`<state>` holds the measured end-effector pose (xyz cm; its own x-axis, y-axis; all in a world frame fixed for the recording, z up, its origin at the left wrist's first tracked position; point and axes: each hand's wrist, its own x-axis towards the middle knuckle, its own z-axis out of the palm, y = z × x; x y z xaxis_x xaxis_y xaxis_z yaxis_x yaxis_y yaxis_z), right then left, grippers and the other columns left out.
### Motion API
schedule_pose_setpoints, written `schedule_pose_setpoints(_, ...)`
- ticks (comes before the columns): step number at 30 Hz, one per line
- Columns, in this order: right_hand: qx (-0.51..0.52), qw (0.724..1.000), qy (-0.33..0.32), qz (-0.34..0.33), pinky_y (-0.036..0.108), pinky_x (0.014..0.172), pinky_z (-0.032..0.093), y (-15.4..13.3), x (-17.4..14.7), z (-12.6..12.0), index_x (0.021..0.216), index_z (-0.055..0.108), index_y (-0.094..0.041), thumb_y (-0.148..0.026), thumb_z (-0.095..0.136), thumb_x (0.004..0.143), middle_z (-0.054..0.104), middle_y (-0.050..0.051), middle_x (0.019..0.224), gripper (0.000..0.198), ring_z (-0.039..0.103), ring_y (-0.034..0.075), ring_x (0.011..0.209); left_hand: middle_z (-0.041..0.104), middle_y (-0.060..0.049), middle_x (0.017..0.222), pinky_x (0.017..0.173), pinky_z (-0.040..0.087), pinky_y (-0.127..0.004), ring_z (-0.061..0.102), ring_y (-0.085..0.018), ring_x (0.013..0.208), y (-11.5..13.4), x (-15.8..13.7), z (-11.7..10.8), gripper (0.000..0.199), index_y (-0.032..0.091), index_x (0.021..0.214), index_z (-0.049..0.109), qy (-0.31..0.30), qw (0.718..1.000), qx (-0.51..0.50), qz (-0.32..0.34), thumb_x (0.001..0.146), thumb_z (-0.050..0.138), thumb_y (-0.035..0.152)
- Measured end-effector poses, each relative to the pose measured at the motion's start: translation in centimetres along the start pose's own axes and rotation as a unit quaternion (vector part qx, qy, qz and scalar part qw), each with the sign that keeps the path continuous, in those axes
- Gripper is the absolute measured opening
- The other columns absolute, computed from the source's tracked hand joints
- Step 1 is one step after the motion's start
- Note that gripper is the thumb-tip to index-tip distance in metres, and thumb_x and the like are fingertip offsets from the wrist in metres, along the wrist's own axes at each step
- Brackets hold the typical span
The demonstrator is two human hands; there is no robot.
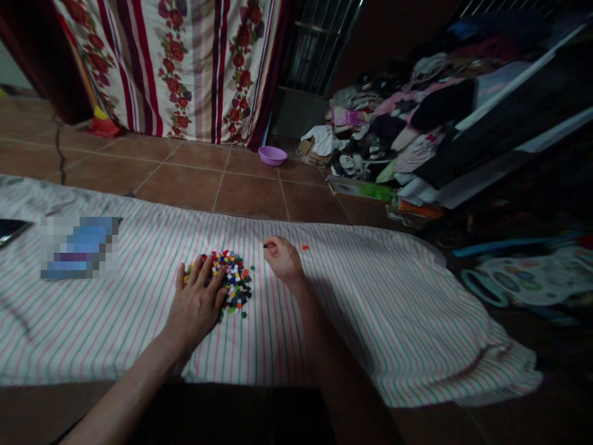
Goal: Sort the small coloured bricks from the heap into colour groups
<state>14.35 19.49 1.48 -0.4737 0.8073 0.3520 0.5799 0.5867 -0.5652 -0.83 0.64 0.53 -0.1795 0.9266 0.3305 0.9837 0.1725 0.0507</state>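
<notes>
A heap of small coloured pieces (237, 278), too small to name exactly, lies on the striped cloth (352, 296). My left hand (198, 298) rests on the heap's left side, palm down with its fingers spread, and hides part of it. To the right of the heap, my right hand (283, 258) is closed in a pinch. A small black piece (265, 246) shows at its fingertips. Just beyond that hand, a single orange piece (304, 247) lies apart on the cloth.
On the cloth's left lie a blurred-out blue object (83, 247) and a dark flat device (13, 230). Beyond it, a purple basin (272, 156) sits on the tiled floor (185, 179) near a floral curtain (185, 68). Clothes are piled (389, 117) at back right.
</notes>
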Motion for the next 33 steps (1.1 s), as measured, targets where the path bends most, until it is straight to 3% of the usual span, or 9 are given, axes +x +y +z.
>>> schedule_pose_setpoints(9,0.006,0.988,0.108,0.112,0.03,0.075,0.051,6.7,-0.1,-5.3,0.089,0.07,-0.019,-0.021,0.052,0.072,0.071,0.005,0.083,0.025,0.064,0.018,0.072,0.047,-0.017,0.148,0.113,0.026,-0.062,0.037,-0.037,0.141,-0.1,0.0,0.3,0.045,0.02,0.132,0.059,0.01,1.0,0.002,0.009,0.096,0.037,0.036)
schedule_pose_setpoints(17,-0.038,0.965,0.157,0.207,0.031,0.075,0.051,11.1,-1.3,-7.7,0.09,0.071,-0.018,-0.023,0.054,0.072,0.072,0.005,0.081,0.026,0.065,0.019,0.073,0.047,-0.018,0.148,0.113,0.025,-0.064,0.037,-0.037,0.141,0.0,0.0,0.5,0.045,0.019,0.13,0.06,0.014,1.0,0.011,0.012,0.096,0.037,0.035)
schedule_pose_setpoints(23,-0.086,0.963,0.166,0.196,0.031,0.075,0.049,12.9,-2.3,-8.1,0.091,0.071,-0.018,-0.021,0.052,0.073,0.072,0.007,0.084,0.027,0.065,0.02,0.076,0.048,-0.018,0.146,0.113,0.025,-0.063,0.037,-0.036,0.141,0.1,0.0,0.5,0.046,0.019,0.13,0.06,0.013,0.999,0.032,0.016,0.097,0.034,0.037)
schedule_pose_setpoints(33,-0.074,0.968,0.168,0.171,0.031,0.076,0.05,13.6,-1.6,-7.0,0.085,0.071,-0.019,-0.021,0.053,0.07,0.072,0.006,0.083,0.024,0.063,0.019,0.074,0.046,-0.02,0.148,0.113,0.024,-0.065,0.037,-0.038,0.14,0.1,0.2,0.8,0.046,0.016,0.131,0.059,0.017,0.999,0.02,0.024,0.096,0.035,0.035)
